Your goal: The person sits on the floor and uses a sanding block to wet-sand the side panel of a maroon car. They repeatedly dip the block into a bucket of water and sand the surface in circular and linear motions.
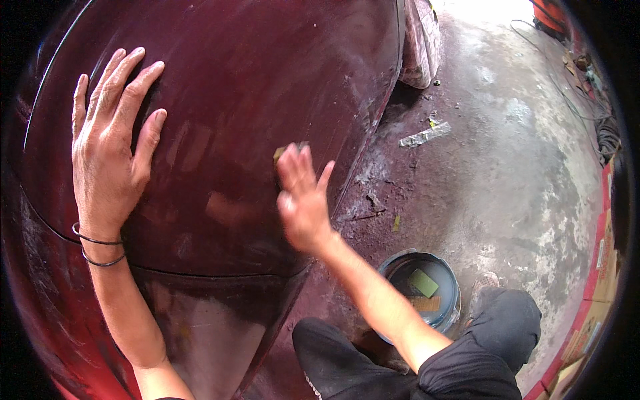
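My left hand (110,143) lies flat with fingers spread on a dark red car body panel (253,73); two thin dark bands circle its wrist. Further right on the same panel, my right hand (303,193) presses a small piece of sandpaper (280,153), of which only a yellowish corner shows above the fingers. The hand is blurred by motion. The panel's surface is dull and scuffed, with paler worn patches near its right edge.
A blue bucket (448,273) with water and sheets of sandpaper stands on the stained concrete floor (520,167) by my knees in dark trousers. A strip of tape (425,135) lies on the floor. Cables and cardboard line the right wall.
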Available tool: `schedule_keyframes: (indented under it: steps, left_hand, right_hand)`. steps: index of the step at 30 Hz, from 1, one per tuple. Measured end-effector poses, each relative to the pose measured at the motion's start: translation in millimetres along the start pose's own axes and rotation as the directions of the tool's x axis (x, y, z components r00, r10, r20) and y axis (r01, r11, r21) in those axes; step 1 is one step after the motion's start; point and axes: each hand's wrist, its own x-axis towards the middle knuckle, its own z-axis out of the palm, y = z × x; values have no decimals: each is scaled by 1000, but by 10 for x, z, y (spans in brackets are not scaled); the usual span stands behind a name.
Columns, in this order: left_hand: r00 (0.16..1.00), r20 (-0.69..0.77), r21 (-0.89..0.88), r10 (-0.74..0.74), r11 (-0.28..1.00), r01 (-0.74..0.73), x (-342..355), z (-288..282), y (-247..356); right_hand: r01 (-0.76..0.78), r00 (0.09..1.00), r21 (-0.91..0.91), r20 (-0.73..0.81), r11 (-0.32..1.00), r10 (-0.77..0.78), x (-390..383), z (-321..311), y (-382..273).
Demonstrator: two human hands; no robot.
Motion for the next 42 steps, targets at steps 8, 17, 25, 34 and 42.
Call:
schedule_keyframes:
  steps: [8,17,25,34,42]
  left_hand:
    - [1000,-24,-15,13,1000,-13,-2,26,4]
    - [1000,3,9,23,1000,-23,-34,20,-24]
    - [1000,-7,10,26,1000,-26,-49,30,-45]
    - [995,-34,19,93,996,-92,14,-31,-44]
    - [988,-148,-110,-48,993,32,-99,22,200]
  right_hand:
    - [-258,944,158,-169,953,283,1453,-426,732]
    - [-108,992,-50,-71,993,104,362,-190,408]
    - [-213,975,92,-46,973,218,523,-184,342]
    - [-177,980,-52,-99,983,172,571,-222,482]
    - [-29,1000,-2,-12,1000,29,-514,277,-331]
